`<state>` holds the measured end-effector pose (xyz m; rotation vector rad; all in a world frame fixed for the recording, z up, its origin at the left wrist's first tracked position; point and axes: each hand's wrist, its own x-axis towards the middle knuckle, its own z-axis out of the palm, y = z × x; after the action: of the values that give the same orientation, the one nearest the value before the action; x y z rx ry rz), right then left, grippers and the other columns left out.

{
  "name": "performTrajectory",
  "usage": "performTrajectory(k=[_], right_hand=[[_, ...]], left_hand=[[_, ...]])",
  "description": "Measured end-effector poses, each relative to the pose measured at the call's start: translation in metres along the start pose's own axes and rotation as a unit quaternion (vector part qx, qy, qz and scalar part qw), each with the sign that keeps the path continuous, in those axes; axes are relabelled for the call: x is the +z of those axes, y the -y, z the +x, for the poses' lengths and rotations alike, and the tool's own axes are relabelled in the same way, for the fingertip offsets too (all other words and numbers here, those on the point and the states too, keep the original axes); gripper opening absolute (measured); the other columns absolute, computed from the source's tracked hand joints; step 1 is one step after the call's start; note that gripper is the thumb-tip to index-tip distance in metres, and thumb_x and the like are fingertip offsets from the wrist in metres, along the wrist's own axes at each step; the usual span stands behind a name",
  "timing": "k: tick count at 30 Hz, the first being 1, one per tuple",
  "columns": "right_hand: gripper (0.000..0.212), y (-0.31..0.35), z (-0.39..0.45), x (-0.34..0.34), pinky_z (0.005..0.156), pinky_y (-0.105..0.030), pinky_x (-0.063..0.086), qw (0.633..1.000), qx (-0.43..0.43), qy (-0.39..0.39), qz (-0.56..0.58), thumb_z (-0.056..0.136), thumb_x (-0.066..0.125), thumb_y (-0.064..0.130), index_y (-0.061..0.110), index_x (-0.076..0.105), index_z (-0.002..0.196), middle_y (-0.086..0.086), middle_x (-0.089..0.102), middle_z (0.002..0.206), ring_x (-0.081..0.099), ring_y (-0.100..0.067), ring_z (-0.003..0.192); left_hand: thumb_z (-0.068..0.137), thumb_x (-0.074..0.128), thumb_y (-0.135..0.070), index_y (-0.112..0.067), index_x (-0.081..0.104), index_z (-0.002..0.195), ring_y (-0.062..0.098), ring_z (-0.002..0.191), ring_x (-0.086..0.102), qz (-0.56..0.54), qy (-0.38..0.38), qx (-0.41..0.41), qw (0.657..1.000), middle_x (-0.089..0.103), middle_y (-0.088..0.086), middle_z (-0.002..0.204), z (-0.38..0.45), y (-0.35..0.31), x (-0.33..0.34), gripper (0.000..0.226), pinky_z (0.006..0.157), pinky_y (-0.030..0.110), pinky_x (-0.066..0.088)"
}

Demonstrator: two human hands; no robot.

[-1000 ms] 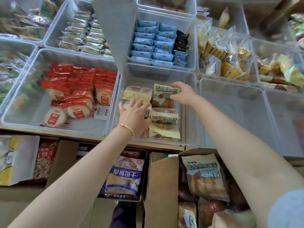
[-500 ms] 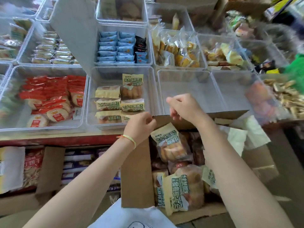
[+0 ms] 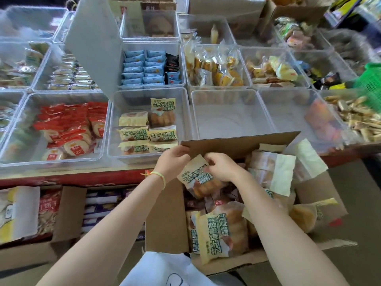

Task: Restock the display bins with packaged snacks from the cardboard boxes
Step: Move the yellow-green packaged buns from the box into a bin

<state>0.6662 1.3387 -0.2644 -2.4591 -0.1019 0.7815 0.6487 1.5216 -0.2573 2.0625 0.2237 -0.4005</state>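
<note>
1. Far left of the open brown cardboard box (image 3: 167, 219), the clear plastic bins are blurred and cut off.
2. Left hand (image 3: 172, 162): fingers curled onto the top edge of a cream, green-lettered bread packet (image 3: 198, 178) above the box.
3. Right hand (image 3: 221, 167): fingers pinch the packet's upper right, hiding part of it.

In front of you the counter (image 3: 68, 179) has a red front edge and carries clear plastic bins side by side in rows. The nearest row holds a bin (image 3: 12, 159) with red packs, a bin (image 3: 183, 112) with cream bread packs, and two bare bins (image 3: 266, 112) to the right. On the floor (image 3: 354, 203) below stand open cardboard boxes (image 3: 165, 219).
</note>
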Motion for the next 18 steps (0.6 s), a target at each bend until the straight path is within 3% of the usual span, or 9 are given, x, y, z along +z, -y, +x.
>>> performTrajectory(k=[2, 4, 7, 10, 13, 15, 18], right_hand=[[0.007, 0.003, -0.007, -0.014, 0.086, -0.037, 0.057, 0.995, -0.047, 0.021, 0.083, 0.094, 0.064, 0.016, 0.014, 0.064, 0.101, 0.001, 0.07, 0.103, 0.067, -0.014, 0.096], [0.014, 0.012, -0.012, -0.031, 0.091, -0.036, 0.056, 0.976, -0.069, 0.027, 0.207, 0.095, 0.064, 0.01, 0.013, 0.066, 0.109, -0.002, 0.073, 0.107, 0.069, -0.016, 0.101], [0.006, 0.029, -0.008, -0.051, 0.096, -0.043, 0.052, 0.946, -0.101, -0.011, 0.308, 0.096, 0.062, 0.008, 0.013, 0.066, 0.099, -0.012, 0.071, 0.104, 0.068, -0.023, 0.097], [0.012, 0.056, 0.0, -0.061, 0.077, -0.036, 0.05, 0.939, -0.109, -0.059, 0.321, 0.097, 0.062, 0.013, 0.017, 0.06, 0.085, -0.01, 0.063, 0.091, 0.06, -0.012, 0.073], [0.007, 0.08, 0.01, -0.065, 0.077, -0.034, 0.048, 0.93, -0.1, -0.114, 0.335, 0.098, 0.061, 0.014, 0.012, 0.06, 0.091, -0.009, 0.062, 0.091, 0.057, -0.016, 0.079], [0.006, 0.094, 0.021, -0.063, 0.078, -0.038, 0.048, 0.922, -0.093, -0.128, 0.352, 0.098, 0.061, 0.014, 0.008, 0.061, 0.096, -0.011, 0.063, 0.095, 0.057, -0.021, 0.085], [0.006, 0.115, 0.036, -0.06, 0.07, -0.033, 0.044, 0.924, -0.097, -0.121, 0.35, 0.095, 0.065, 0.017, 0.012, 0.062, 0.092, -0.009, 0.066, 0.096, 0.057, -0.019, 0.083]], left_hand=[[0.092, 0.06, -0.027, -0.021, 0.07, 0.108, 0.021, 0.105, 0.063, -0.11, 0.017, -0.04, 0.993, 0.07, 0.0, 0.108, -0.002, 0.001, -0.007, 0.02, 0.087, 0.033, 0.05], [0.093, 0.059, -0.042, -0.019, 0.069, 0.106, 0.031, 0.109, 0.064, -0.234, 0.045, -0.068, 0.969, 0.072, 0.007, 0.106, -0.006, -0.001, -0.016, 0.028, 0.092, 0.042, 0.051], [0.091, 0.05, -0.059, -0.022, 0.06, 0.128, 0.027, 0.112, 0.065, -0.38, 0.123, -0.048, 0.916, 0.068, 0.009, 0.123, -0.013, -0.001, -0.032, 0.053, 0.096, 0.044, 0.048], [0.09, 0.045, -0.059, -0.021, 0.054, 0.132, 0.025, 0.114, 0.065, -0.434, 0.199, -0.032, 0.878, 0.066, 0.008, 0.127, -0.018, -0.007, -0.049, 0.058, 0.091, 0.043, 0.052], [0.094, 0.054, -0.046, -0.021, 0.059, 0.125, 0.029, 0.112, 0.065, -0.425, 0.181, 0.003, 0.887, 0.068, 0.01, 0.124, -0.013, -0.006, -0.066, 0.04, 0.09, 0.048, 0.055], [0.086, 0.068, -0.044, -0.021, 0.057, 0.131, 0.033, 0.119, 0.061, -0.399, 0.144, 0.013, 0.905, 0.063, 0.012, 0.13, -0.007, 0.003, -0.08, 0.051, 0.098, 0.054, 0.049], [0.074, 0.078, -0.036, -0.02, 0.055, 0.133, 0.029, 0.11, 0.067, -0.376, 0.103, 0.004, 0.921, 0.067, 0.01, 0.123, -0.002, 0.015, -0.102, 0.065, 0.085, 0.044, 0.057]])
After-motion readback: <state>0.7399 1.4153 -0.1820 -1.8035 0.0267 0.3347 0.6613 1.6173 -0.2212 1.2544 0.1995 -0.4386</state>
